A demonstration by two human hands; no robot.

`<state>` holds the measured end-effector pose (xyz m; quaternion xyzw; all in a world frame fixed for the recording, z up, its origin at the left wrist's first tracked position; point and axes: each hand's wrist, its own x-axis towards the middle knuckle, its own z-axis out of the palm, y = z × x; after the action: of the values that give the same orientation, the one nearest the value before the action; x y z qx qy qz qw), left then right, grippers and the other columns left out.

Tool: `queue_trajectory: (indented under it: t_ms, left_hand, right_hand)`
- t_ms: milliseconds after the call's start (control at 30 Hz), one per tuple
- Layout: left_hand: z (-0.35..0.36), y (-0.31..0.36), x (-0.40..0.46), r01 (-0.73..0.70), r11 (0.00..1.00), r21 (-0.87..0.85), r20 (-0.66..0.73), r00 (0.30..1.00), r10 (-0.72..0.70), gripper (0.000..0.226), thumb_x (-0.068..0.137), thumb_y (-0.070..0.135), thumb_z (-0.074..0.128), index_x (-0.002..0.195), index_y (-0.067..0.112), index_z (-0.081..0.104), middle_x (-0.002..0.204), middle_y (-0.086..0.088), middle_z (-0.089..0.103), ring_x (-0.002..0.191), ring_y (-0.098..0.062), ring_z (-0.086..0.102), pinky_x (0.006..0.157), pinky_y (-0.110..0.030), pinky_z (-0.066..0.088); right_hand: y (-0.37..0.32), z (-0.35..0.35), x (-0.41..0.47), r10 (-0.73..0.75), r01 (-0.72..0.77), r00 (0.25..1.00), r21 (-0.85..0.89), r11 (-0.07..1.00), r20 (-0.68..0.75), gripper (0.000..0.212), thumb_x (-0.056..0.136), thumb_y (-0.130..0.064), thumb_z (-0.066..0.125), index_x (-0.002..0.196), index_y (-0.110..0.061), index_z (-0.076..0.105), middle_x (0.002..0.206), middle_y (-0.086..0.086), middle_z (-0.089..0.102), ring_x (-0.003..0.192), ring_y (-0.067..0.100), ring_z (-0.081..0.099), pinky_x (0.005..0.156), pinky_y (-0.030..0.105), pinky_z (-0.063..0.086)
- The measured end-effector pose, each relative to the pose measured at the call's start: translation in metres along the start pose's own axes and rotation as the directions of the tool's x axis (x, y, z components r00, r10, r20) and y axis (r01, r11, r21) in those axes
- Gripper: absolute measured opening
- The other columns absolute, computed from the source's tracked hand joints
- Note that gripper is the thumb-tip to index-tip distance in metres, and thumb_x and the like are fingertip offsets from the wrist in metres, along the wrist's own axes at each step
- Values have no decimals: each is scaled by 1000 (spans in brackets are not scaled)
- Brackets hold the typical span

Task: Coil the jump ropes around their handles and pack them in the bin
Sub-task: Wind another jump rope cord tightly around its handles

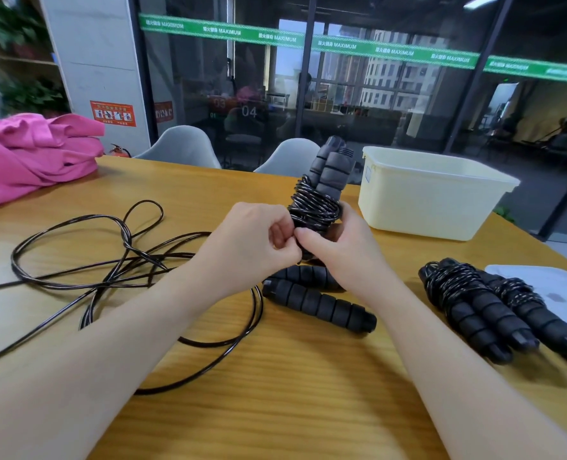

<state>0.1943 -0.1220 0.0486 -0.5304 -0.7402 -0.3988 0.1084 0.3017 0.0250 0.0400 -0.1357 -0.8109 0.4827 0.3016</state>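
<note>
Now tuck rope end under black wound coil on upright foam handles (322,190); left hand (255,240) pinching end, right hand (338,240) gripping bundle.

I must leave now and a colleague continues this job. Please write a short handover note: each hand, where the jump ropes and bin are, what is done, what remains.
Right hand grips the wrapped jump rope, held upright above the table.
Left hand pinches at the bundle's lower end, apparently the rope's end.
Done: two coiled ropes lie at the right, partly on a white lid.
Left: secure the held bundle; coil the loose rope, whose handles lie below the hands.
The bin, far right, shows no rope inside; all ropes remain to be packed.
</note>
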Motion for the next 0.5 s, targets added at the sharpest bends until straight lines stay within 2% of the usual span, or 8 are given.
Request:
queue_trajectory:
  t_ms: [100,200,333,400,500]
  left_hand:
    - [5,2,0,-1,997,73,-30,1000,3,8,82,22,72,77,24,65,66,12,61,63,-5,57,57,-14,42]
    - [7,2,0,19,991,131,-20,1000,-16,5,85,27,68,82,24,64,72,11,62,68,-7,58,60,-23,48]
    - [7,2,2,87,996,3,72,994,-87,5,93,23,66,90,27,66,79,12,63,73,-3,58,63,-14,46]
    - [6,1,2,159,986,-54,137,979,-151,5,97,23,66,94,25,69,84,11,66,76,-4,62,61,-12,48]
    - [3,1,3,221,966,-134,179,964,-195,4,97,23,68,95,20,71,83,7,68,60,4,62,49,-13,47]
  right_hand:
    - [-1,-1,2,12,-12,1000,-6,1000,4,43,79,-34,79,117,-28,59,108,-5,77,98,12,76,94,46,61]
    - [0,-2,2,21,-21,1000,-18,1000,20,49,75,-42,76,119,-27,60,108,-3,78,98,14,76,91,47,63]
    - [4,-4,3,14,-14,1000,1,1000,10,34,92,-22,78,120,-26,59,112,-4,76,100,11,74,94,44,61]
    - [6,-4,3,13,-13,1000,-28,1000,12,34,93,-22,77,121,-28,58,114,-6,74,103,9,72,98,42,59]
    - [7,-3,3,20,-19,999,-35,999,26,35,90,-29,78,119,-33,58,115,-7,74,106,11,71,99,45,58]
